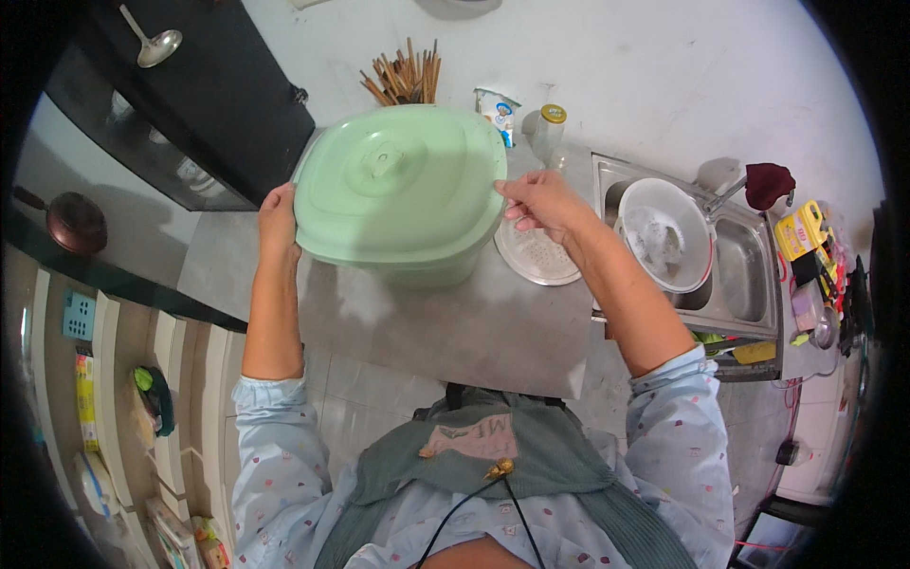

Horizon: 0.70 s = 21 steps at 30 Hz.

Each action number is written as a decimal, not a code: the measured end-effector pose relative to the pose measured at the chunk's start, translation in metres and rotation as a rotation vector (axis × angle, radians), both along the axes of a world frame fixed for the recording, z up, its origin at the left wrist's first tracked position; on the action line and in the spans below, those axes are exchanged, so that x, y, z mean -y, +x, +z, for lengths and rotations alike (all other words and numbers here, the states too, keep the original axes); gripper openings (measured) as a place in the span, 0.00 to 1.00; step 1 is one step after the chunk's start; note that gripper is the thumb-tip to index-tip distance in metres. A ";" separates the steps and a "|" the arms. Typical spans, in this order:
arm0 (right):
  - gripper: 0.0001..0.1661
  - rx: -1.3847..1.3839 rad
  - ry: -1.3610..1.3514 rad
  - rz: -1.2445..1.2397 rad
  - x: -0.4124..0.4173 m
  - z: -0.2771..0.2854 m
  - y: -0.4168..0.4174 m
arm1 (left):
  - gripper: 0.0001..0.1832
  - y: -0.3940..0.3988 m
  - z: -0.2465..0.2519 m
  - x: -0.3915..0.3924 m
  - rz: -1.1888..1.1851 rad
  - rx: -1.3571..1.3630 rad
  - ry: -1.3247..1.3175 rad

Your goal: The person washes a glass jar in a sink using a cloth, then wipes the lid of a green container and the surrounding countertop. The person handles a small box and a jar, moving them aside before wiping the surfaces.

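A light green plastic lid (419, 220) with a raised knob covers a green plastic tub (426, 272) on the grey countertop (455, 334). My left hand (276, 213) grips the lid's left edge, its fingertips partly hidden behind the rim. On the lid's right edge, my right hand (534, 201) pinches the rim between thumb and fingers. Just below my right hand lies a round perforated metal tray (538, 256), partly covered by my forearm. What is inside the tub is hidden.
Behind the tub stand chopsticks (409, 75), a small packet (498, 114) and a glass jar (549, 131). To the right, a white basin (665, 235) of sudsy water sits in a steel double sink (743, 270). A black cabinet (213, 78) stands at the left.
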State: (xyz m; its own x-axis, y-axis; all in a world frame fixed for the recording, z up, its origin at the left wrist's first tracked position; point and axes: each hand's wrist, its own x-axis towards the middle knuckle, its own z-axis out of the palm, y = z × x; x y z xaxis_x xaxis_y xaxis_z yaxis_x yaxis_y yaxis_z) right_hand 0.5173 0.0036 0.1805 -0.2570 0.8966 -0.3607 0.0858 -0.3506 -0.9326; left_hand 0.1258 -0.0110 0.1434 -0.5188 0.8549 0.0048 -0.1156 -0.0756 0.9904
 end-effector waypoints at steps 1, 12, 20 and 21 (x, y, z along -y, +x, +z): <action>0.15 0.018 0.000 -0.008 0.000 -0.001 -0.001 | 0.10 -0.002 -0.002 -0.001 0.018 -0.017 -0.002; 0.13 0.106 -0.143 -0.020 0.003 0.017 -0.007 | 0.14 0.000 -0.007 -0.004 0.245 -0.256 -0.081; 0.13 0.128 -0.181 -0.075 0.017 0.022 -0.012 | 0.14 0.008 0.032 0.033 0.085 -0.442 -0.262; 0.15 0.115 -0.186 -0.081 0.018 0.021 -0.013 | 0.14 0.010 0.040 0.041 0.036 -0.393 -0.317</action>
